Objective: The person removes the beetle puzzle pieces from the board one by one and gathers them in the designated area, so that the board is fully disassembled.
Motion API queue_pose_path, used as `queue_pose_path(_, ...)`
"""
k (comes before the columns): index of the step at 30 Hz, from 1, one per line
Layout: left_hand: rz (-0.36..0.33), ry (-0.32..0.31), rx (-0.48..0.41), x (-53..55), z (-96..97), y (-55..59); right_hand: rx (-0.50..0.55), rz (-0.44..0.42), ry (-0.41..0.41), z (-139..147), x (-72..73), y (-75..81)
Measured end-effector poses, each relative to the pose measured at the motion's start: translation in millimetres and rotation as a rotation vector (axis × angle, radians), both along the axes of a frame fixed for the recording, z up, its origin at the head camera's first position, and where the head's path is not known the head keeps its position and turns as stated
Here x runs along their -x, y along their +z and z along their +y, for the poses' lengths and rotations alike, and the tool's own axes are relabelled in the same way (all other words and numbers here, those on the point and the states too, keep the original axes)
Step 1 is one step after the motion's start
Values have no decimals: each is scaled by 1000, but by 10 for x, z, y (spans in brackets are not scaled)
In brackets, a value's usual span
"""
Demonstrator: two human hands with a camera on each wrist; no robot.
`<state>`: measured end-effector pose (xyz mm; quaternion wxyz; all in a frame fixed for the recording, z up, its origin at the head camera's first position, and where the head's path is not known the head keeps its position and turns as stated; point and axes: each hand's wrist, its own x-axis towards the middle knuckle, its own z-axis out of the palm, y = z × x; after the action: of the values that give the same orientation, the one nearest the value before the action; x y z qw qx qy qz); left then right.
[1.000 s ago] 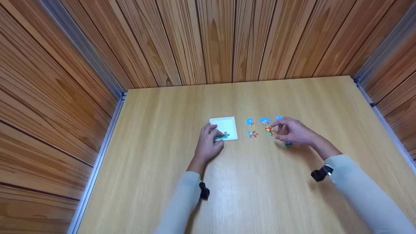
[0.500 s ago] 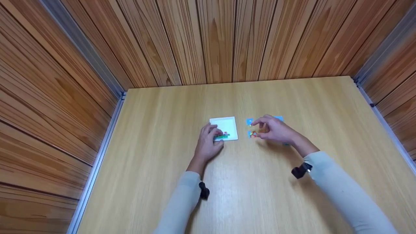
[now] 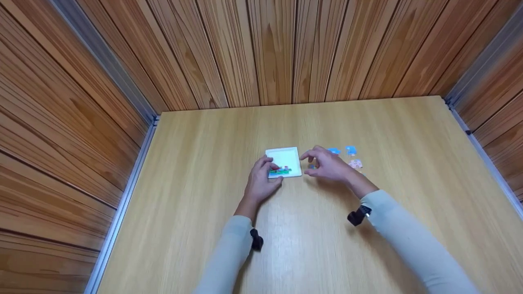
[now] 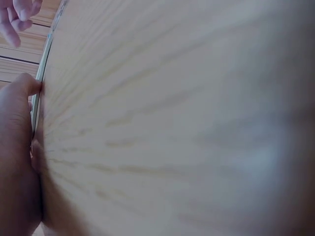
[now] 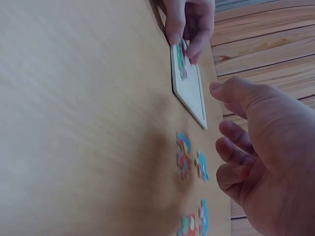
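Note:
A square white puzzle tray (image 3: pixel 286 157) lies on the table, with joined green and pink puzzle pieces (image 3: pixel 282 170) along its near edge. My left hand (image 3: pixel 261 176) grips the tray's near left corner, thumb at the near edge and fingers reaching over the pieces. In the left wrist view, the left thumb (image 4: pixel 27 84) is against the tray's rim. Just right of the tray hovers my right hand (image 3: pixel 327 165), fingers loosely bent with nothing between them. Under it, the right wrist view shows a red-and-blue puzzle piece (image 5: pixel 183 156) and a blue one (image 5: pixel 202 165).
Further right lie more loose pieces, among them a blue one (image 3: pixel 351 150) and a pink one (image 3: pixel 355 163). A wood-panelled wall (image 3: pixel 269 53) closes off the table's far side, and others stand at left and right.
My right hand has moved left across the loose pieces to the tray's right side, uncovering pieces at the right. The tray has shifted slightly right, with my left hand still on it.

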<state>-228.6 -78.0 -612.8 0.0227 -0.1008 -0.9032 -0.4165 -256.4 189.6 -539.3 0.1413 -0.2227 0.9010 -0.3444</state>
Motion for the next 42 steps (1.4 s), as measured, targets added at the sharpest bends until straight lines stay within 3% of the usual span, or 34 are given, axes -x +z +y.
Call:
queue_pose_path(9,4,-3,-7,-13,-5,19,-9,-8,-27,-265,-21,-54)
queue_pose_path(22,49,-17,-14,8,0,4,24,36,-25,-478,-73,-289)
queue_pose_path(34,58,-12,-34,8,-7,-24,23,91,4,-570,-71,-328)
queue_pose_path(42,44,-8,-41,-3,-4,-7,16,75,1,-608,-38,-348)
